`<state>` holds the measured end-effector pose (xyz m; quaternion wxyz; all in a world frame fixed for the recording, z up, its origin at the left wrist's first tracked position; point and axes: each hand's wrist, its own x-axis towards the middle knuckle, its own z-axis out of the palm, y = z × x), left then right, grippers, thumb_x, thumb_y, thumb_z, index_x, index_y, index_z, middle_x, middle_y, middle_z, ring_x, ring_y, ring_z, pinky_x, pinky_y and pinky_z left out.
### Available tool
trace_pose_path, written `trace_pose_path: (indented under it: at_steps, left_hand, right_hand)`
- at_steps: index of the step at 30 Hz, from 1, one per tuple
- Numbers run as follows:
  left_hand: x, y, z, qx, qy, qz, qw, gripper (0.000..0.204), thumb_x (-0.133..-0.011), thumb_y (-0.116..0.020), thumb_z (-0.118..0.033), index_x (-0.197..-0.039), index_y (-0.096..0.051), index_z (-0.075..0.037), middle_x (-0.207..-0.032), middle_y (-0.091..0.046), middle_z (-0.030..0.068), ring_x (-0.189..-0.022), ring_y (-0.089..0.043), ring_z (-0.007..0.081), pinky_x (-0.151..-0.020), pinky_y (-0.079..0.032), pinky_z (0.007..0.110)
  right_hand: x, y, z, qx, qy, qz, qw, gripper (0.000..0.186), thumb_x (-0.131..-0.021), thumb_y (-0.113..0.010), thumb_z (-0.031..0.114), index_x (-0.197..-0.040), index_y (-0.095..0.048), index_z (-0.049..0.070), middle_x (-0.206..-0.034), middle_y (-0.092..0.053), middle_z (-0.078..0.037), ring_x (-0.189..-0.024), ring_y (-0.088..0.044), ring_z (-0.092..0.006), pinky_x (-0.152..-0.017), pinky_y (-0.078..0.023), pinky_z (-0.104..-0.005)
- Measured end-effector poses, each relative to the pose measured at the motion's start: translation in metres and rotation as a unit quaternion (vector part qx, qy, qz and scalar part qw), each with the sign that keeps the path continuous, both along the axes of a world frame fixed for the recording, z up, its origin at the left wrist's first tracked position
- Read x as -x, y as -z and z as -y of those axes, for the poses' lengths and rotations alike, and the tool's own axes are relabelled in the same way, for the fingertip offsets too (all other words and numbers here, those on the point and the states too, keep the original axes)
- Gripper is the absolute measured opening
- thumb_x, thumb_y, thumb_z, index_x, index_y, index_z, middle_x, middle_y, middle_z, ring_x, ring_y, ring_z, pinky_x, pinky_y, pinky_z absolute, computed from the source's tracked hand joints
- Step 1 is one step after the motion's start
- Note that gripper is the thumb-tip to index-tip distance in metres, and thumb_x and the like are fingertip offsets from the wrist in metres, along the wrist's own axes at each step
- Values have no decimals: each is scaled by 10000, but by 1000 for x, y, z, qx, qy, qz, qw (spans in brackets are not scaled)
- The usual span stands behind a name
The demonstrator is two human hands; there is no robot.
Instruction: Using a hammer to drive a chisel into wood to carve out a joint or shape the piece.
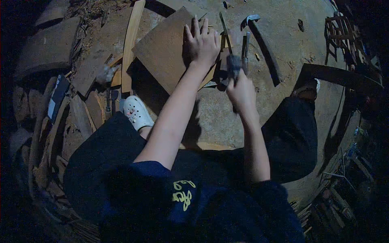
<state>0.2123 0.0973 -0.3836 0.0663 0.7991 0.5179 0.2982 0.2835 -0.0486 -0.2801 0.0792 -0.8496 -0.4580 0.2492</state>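
Note:
My left hand (202,45) lies with spread fingers on the right part of a flat brown board (164,46), which is set at an angle on the ground. Just right of the board, my right hand (242,91) is closed round a dark-handled tool (234,65) with a long narrow blade pointing away from me. Slight blur and the edge-on view hide the blade's exact kind. Beyond the right hand lies a claw hammer (265,50) with a dark handle. Between it and the held tool is a slim metal tool (245,46), possibly a chisel.
A long pale wood strip (130,48) lies left of the board, near my left foot in a white clog (137,113). Wood scraps (83,115) crowd the left side. A slatted wooden piece (339,36) stands at the far right. A dark curved strip (344,75) lies by my right foot.

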Motion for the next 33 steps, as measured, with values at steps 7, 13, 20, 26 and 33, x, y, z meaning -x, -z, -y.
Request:
trace_pose_path:
  at_steps: [7,13,20,26,33]
  left_hand:
    - [12,3,-1,3,-31,-2,999,395,-924,-431,-255,-1081,-656,29,-1375,-486,136,-1372,-282,377,-1112,-143,579]
    - [7,-2,-3,-10,-21,-7,1000,385,-926,-423,-255,-1072,-651,19,-1366,-491,151,-1376,-275,387,-1110,-153,589]
    - [5,1,4,1,26,-37,999,353,-919,-427,-265,-942,-673,-12,-1334,-520,177,-1374,-271,416,-1115,-138,605]
    - [9,7,2,-5,10,-1,1000,352,-915,-434,-260,-925,-679,-8,-1327,-530,172,-1369,-280,417,-1113,-143,607]
    - [2,1,5,0,25,-22,999,358,-915,-422,-261,-938,-683,-17,-1301,-539,172,-1369,-283,409,-1115,-121,608]
  right_hand:
    - [15,-8,29,37,0,-18,999,273,-839,-569,200,-998,-538,-19,-810,-636,-295,-784,-631,-462,-717,-507,-538]
    - [-1,9,-9,-6,-1,-21,1000,290,-836,-574,216,-1028,-534,3,-833,-644,-283,-816,-629,-462,-735,-505,-534]
    - [-2,3,-11,20,17,-4,1000,217,-848,-542,148,-1003,-557,-4,-842,-629,-293,-822,-608,-465,-733,-478,-525]
    - [18,-4,24,29,9,-4,1000,263,-837,-566,177,-1031,-544,0,-831,-636,-286,-791,-622,-463,-718,-493,-536]
    - [7,5,-3,-1,12,5,1000,293,-833,-582,203,-1026,-527,-10,-824,-634,-298,-785,-631,-466,-704,-506,-544]
